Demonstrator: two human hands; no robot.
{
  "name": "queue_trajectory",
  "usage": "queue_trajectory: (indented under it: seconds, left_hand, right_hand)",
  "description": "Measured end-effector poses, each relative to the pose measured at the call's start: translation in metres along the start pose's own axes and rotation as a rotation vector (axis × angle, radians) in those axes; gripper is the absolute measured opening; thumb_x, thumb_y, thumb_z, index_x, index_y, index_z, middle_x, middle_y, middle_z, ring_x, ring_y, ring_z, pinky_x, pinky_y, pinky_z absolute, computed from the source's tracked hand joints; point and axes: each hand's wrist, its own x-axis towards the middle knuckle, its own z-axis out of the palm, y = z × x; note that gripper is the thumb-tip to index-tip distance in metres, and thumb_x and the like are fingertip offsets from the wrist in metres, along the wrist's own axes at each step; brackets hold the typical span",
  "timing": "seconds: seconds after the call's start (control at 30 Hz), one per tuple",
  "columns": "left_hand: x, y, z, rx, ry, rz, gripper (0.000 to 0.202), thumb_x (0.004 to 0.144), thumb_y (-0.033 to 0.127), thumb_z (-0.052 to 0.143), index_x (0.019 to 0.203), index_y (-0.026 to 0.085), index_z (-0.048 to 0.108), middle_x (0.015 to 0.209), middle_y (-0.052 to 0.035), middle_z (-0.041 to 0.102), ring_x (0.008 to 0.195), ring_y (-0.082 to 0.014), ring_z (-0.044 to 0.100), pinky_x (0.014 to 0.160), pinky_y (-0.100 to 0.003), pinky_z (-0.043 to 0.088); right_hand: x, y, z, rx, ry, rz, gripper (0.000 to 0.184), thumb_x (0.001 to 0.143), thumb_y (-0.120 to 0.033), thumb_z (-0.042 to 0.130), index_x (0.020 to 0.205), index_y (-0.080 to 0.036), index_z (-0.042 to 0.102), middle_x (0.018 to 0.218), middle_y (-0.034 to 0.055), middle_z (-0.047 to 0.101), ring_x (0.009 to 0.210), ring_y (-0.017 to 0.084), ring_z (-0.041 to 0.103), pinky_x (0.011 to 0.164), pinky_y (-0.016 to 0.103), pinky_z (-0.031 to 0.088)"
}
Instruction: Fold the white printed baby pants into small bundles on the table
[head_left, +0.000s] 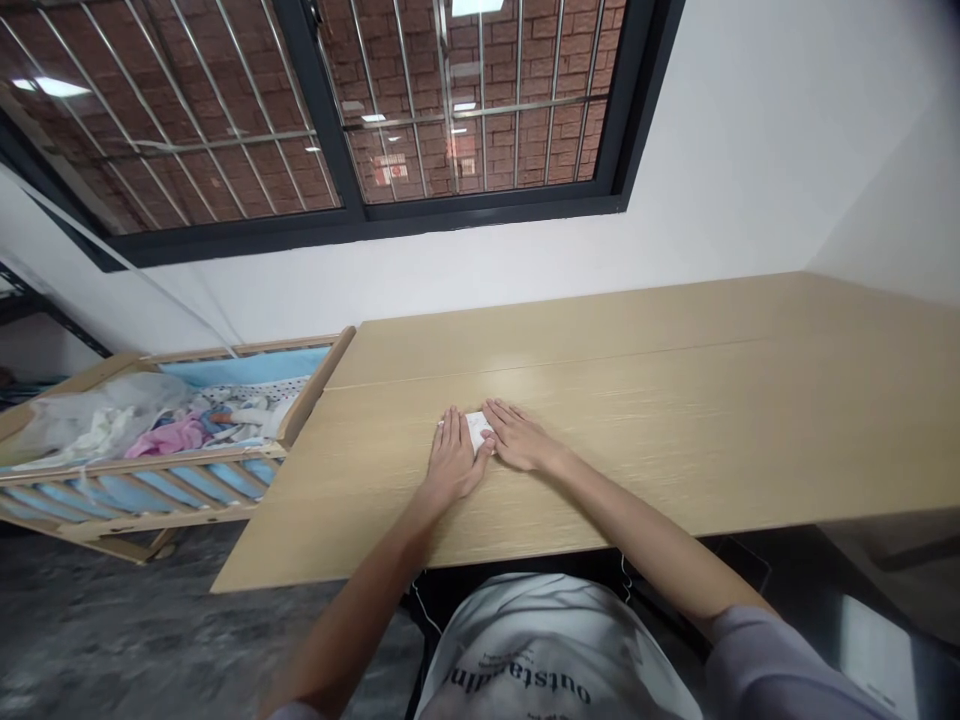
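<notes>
A small white folded piece of paper (477, 430) lies on the light wooden table (675, 400), mostly covered by my two hands. My left hand (454, 462) rests flat on the table with fingers stretched out, its thumb side touching the paper. My right hand (517, 437) also lies flat, fingers extended and pressing on the paper's right part. Both hands meet over the paper near the table's middle.
A wooden baby cot (150, 470) with blue padding and bundled clothes stands left of the table. A white wall and a barred dark-framed window (360, 110) are behind. The grey floor shows at lower left.
</notes>
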Motion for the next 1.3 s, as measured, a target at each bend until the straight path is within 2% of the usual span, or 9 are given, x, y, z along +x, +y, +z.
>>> queue_trajectory:
  seconds: [0.2, 0.3, 0.4, 0.53, 0.7, 0.8, 0.93, 1.13, 1.3]
  left_hand:
    - [0.000, -0.022, -0.026, -0.058, 0.003, 0.260, 0.086, 0.091, 0.064, 0.053, 0.154, 0.010, 0.032, 0.163, -0.0228, 0.027, 0.153, -0.0319, 0.022, 0.123, -0.050, 0.022]
    - [-0.001, -0.041, -0.042, -0.110, 0.033, 0.416, 0.062, 0.084, 0.054, 0.068, 0.137, 0.024, 0.057, 0.151, -0.0122, 0.051, 0.142, -0.0272, 0.044, 0.119, -0.047, 0.033]
    - [0.000, -0.050, -0.044, -0.112, 0.052, 0.379, 0.040, 0.082, 0.044, 0.072, 0.116, 0.025, 0.070, 0.133, -0.0090, 0.066, 0.129, -0.0259, 0.057, 0.113, -0.045, 0.040]
    - [0.002, -0.047, -0.035, -0.071, 0.057, 0.352, 0.026, 0.088, 0.026, 0.060, 0.112, 0.023, 0.071, 0.125, -0.0089, 0.071, 0.123, -0.0238, 0.062, 0.110, -0.042, 0.045]
    - [0.006, -0.034, -0.035, -0.025, 0.118, 0.293, 0.029, 0.095, 0.022, 0.048, 0.120, 0.020, 0.063, 0.124, -0.0121, 0.069, 0.117, -0.0250, 0.063, 0.105, -0.043, 0.047]
    - [0.008, -0.024, -0.050, 0.001, 0.191, 0.237, 0.031, 0.102, 0.027, 0.039, 0.123, 0.019, 0.060, 0.124, -0.0143, 0.065, 0.118, -0.0270, 0.059, 0.104, -0.046, 0.044]
    - [0.006, -0.013, -0.074, -0.143, 0.307, 0.117, 0.035, 0.105, 0.035, 0.033, 0.122, 0.020, 0.059, 0.117, -0.0131, 0.063, 0.114, -0.0251, 0.059, 0.100, -0.042, 0.046]
    - [-0.013, -0.006, -0.075, -0.707, 0.197, -0.142, 0.038, 0.093, 0.045, 0.057, 0.119, 0.016, 0.056, 0.104, -0.0102, 0.074, 0.093, -0.0222, 0.072, 0.079, -0.033, 0.056]
    - [-0.027, 0.003, -0.058, -0.325, 0.001, -0.274, 0.037, 0.096, 0.045, 0.050, 0.120, 0.016, 0.055, 0.096, -0.0106, 0.077, 0.085, -0.0224, 0.074, 0.070, -0.030, 0.053]
  right_hand:
    - [-0.006, -0.003, -0.019, 0.046, 0.027, -0.076, 0.075, 0.103, -0.058, 0.026, 0.159, -0.007, 0.027, 0.166, 0.0205, 0.019, 0.154, 0.032, 0.013, 0.123, 0.050, 0.016]
    - [-0.010, -0.005, -0.034, 0.073, 0.105, -0.193, 0.071, 0.099, -0.059, 0.041, 0.153, -0.013, 0.040, 0.157, 0.0215, 0.037, 0.145, 0.035, 0.031, 0.117, 0.051, 0.027]
    - [-0.013, -0.005, -0.040, 0.117, 0.077, -0.281, 0.070, 0.094, -0.060, 0.053, 0.147, -0.015, 0.047, 0.140, 0.0194, 0.054, 0.129, 0.033, 0.048, 0.110, 0.048, 0.036]
    - [-0.012, -0.004, -0.031, 0.097, 0.057, -0.285, 0.076, 0.085, -0.055, 0.066, 0.147, -0.015, 0.047, 0.137, 0.0185, 0.056, 0.125, 0.033, 0.050, 0.107, 0.048, 0.038]
    - [-0.004, -0.007, -0.022, 0.115, 0.192, -0.165, 0.036, 0.086, -0.017, 0.056, 0.120, -0.013, 0.064, 0.118, 0.0144, 0.067, 0.113, 0.026, 0.058, 0.100, 0.040, 0.041]
    - [0.002, -0.008, -0.036, 0.255, 0.199, -0.061, 0.022, 0.084, -0.019, 0.057, 0.104, -0.015, 0.066, 0.095, 0.0076, 0.071, 0.087, 0.020, 0.063, 0.082, 0.031, 0.045]
    - [0.012, -0.006, -0.071, 0.535, 0.225, -0.025, 0.032, 0.081, -0.029, 0.065, 0.111, -0.018, 0.060, 0.093, 0.0028, 0.070, 0.078, 0.016, 0.061, 0.069, 0.026, 0.045]
    - [0.031, 0.009, -0.104, 0.889, -0.118, 0.000, 0.063, 0.074, -0.043, 0.081, 0.125, -0.017, 0.053, 0.100, 0.0083, 0.071, 0.083, 0.019, 0.067, 0.066, 0.027, 0.051]
    - [0.056, 0.018, -0.080, 0.863, -0.341, 0.046, 0.052, 0.066, -0.047, 0.086, 0.103, -0.013, 0.069, 0.091, 0.0087, 0.074, 0.079, 0.020, 0.067, 0.066, 0.027, 0.051]
